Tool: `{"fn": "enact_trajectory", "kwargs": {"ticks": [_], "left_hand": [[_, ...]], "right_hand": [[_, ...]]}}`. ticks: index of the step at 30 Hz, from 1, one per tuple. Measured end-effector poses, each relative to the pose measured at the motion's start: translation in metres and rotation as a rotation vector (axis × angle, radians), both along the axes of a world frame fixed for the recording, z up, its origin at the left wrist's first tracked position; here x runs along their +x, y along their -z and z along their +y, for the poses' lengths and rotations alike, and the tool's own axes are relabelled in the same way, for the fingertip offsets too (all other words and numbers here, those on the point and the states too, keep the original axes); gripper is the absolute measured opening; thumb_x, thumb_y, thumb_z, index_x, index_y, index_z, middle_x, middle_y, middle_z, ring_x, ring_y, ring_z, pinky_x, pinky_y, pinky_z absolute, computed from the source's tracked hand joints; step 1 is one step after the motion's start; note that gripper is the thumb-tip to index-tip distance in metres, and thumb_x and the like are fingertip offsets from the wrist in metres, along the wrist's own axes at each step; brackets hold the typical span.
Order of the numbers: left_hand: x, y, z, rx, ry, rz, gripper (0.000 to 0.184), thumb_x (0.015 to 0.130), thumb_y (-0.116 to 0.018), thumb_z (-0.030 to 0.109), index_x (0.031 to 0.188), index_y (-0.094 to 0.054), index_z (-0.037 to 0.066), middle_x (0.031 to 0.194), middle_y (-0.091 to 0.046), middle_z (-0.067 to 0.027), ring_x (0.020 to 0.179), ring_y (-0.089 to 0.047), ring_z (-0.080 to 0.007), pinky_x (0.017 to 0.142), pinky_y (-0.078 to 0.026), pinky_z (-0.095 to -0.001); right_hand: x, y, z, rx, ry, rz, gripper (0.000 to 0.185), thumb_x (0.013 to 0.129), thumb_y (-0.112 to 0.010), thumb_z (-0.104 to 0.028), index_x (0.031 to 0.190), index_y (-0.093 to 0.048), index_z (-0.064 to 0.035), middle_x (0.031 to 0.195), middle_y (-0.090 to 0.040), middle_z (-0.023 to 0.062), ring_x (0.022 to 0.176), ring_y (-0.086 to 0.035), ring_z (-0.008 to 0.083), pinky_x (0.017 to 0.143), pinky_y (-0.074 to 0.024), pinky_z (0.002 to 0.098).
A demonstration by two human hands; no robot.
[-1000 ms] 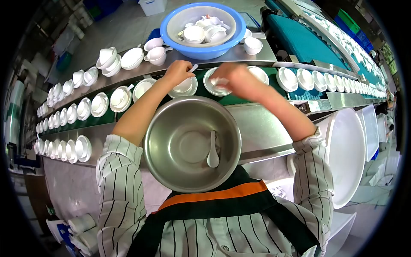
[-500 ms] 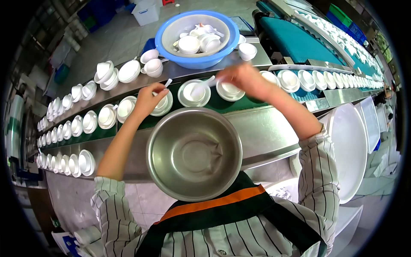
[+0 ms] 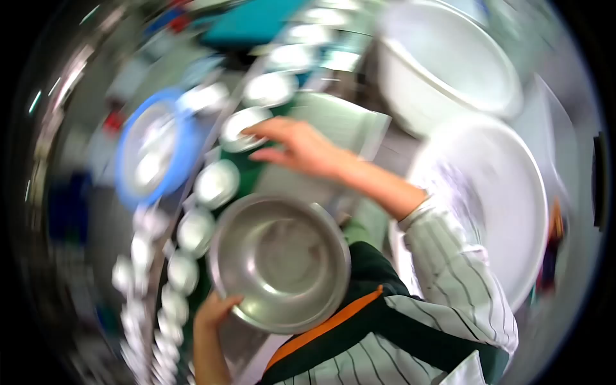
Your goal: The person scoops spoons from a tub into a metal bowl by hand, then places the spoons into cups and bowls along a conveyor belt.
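Left hand [image 3: 213, 312] has moved, grasping the bowl [image 3: 281, 262] at seven o'clock (likely steadying it), right hand [image 3: 303, 147] unclenched over a dish [image 3: 233, 130].

Shirt [image 3: 449, 256]: white, dark pinstripes | apron [image 3: 436, 335]: dark green | 1 orange band [image 3: 328, 325]

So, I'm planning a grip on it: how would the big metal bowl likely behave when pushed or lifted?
The metal bowl looks stiff: its rim appears evenly round with the left hand at it. The shiny inner wall may be slippery. With such rounded sides, it could rock if pushed at the rim.
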State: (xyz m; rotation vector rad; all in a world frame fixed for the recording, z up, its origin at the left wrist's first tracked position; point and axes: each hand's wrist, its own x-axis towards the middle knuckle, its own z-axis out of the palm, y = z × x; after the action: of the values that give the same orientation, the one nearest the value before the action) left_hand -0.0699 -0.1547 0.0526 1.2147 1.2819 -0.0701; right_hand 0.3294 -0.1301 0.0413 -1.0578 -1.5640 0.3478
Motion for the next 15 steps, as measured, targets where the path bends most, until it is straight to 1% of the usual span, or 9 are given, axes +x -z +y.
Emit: {"fn": "enact_trajectory", "kwargs": {"ticks": [1, 3, 5, 7, 8, 9, 11, 12, 15], "left_hand": [[0.029, 0.002, -0.014, -0.029, -0.103, -0.245, 0.06, 0.073, -0.064, 0.005, 0.128, -0.043, -0.003, 0.116, -0.055, -0.0123, 0.108, -0.053, -0.0238, 0.092, -0.043, -0.0331], [0.096, 0.003, -0.036, 0.1, -0.157, -0.305, 0.069, 0.071, -0.054, 0.0, 0.136, -0.03, -0.005, 0.127, -0.045, -0.0167, 0.115, -0.048, -0.0284, 0.099, -0.038, -0.0391], [0.179, 0.012, -0.072, 0.005, -0.044, -0.543, 0.065, 0.073, -0.051, -0.003, 0.135, -0.032, -0.005, 0.126, -0.045, -0.0169, 0.117, -0.046, -0.0271, 0.1, -0.036, -0.039], [0.279, 0.021, -0.125, 0.054, 0.12, -0.517, 0.061, 0.075, -0.051, -0.001, 0.133, -0.032, -0.005, 0.122, -0.047, -0.0168, 0.112, -0.05, -0.0272, 0.099, -0.038, -0.0399], [0.314, 0.029, -0.128, 0.004, 0.215, -0.493, 0.057, 0.077, -0.051, -0.001, 0.131, -0.035, -0.006, 0.119, -0.049, -0.0164, 0.11, -0.051, -0.0262, 0.097, -0.04, -0.0396], [0.356, 0.038, -0.154, -0.032, 0.313, -0.504, 0.053, 0.078, -0.051, -0.001, 0.128, -0.038, -0.007, 0.117, -0.05, -0.0159, 0.108, -0.052, -0.0251, 0.094, -0.041, -0.0392], [0.426, 0.101, -0.17, -0.203, 0.586, -0.524, 0.042, 0.08, -0.048, -0.002, 0.121, -0.045, -0.01, 0.111, -0.054, -0.0101, 0.1, -0.053, -0.0193, 0.091, -0.04, -0.0299], [0.489, 0.137, -0.228, 0.01, 0.855, -0.387, 0.048, 0.079, -0.049, 0.0, 0.126, -0.043, -0.006, 0.114, -0.053, -0.0117, 0.102, -0.051, -0.0201, 0.093, -0.038, -0.0277], [0.589, 0.304, -0.29, 0.605, 1.088, -0.352, 0.071, 0.08, -0.047, 0.002, 0.144, -0.017, 0.005, 0.142, -0.027, -0.0268, 0.125, -0.038, -0.0364, 0.104, -0.033, -0.0403]], "right_hand": [[0.02, 0.008, -0.056, -0.087, 0.099, 0.239, 0.033, 0.083, -0.065, -0.013, 0.115, -0.058, -0.0053, 0.105, -0.063, 0.0107, 0.089, -0.063, 0.0216, 0.076, -0.0514, 0.0327], [0.054, 0.049, -0.141, -0.009, 0.443, 0.591, 0.026, 0.088, -0.06, -0.011, 0.113, -0.058, -0.004, 0.098, -0.064, 0.0097, 0.086, -0.062, 0.0154, 0.071, -0.0517, 0.0281], [0.088, 0.098, -0.261, -0.082, 0.845, 0.949, 0.025, 0.09, -0.058, -0.013, 0.113, -0.058, -0.0034, 0.097, -0.065, 0.0099, 0.085, -0.063, 0.0144, 0.071, -0.0515, 0.028], [0.115, 0.175, -0.379, -0.209, 1.31, 0.93, 0.025, 0.091, -0.056, -0.015, 0.112, -0.058, -0.0021, 0.094, -0.066, 0.01, 0.085, -0.063, 0.0131, 0.073, -0.0512, 0.0282], [0.11, 0.2, -0.387, -0.179, 1.348, 0.976, 0.026, 0.09, -0.057, -0.017, 0.111, -0.058, -0.0011, 0.095, -0.066, 0.0125, 0.087, -0.063, 0.0151, 0.074, -0.0511, 0.029], [0.108, 0.237, -0.441, -0.351, 1.53, 0.644, 0.032, 0.09, -0.057, -0.022, 0.116, -0.056, -0.0032, 0.099, -0.066, 0.0159, 0.089, -0.065, 0.0242, 0.076, -0.0511, 0.0326], [0.065, 0.305, -0.538, -0.994, 1.617, 0.793, 0.041, 0.089, -0.057, -0.029, 0.121, -0.052, -0.0028, 0.108, -0.063, 0.0199, 0.097, -0.062, 0.0346, 0.084, -0.0486, 0.0379], [0.079, 0.37, -0.592, -1.082, 1.624, 0.864, 0.048, 0.089, -0.057, -0.033, 0.124, -0.049, -0.0014, 0.111, -0.061, 0.0218, 0.102, -0.059, 0.037, 0.087, -0.0467, 0.0396], [0.056, 0.492, -0.669, -1.471, 1.605, 0.889, 0.062, 0.086, -0.057, -0.045, 0.127, -0.048, 0.0008, 0.121, -0.055, 0.0254, 0.114, -0.053, 0.0353, 0.094, -0.0426, 0.0396]]}}
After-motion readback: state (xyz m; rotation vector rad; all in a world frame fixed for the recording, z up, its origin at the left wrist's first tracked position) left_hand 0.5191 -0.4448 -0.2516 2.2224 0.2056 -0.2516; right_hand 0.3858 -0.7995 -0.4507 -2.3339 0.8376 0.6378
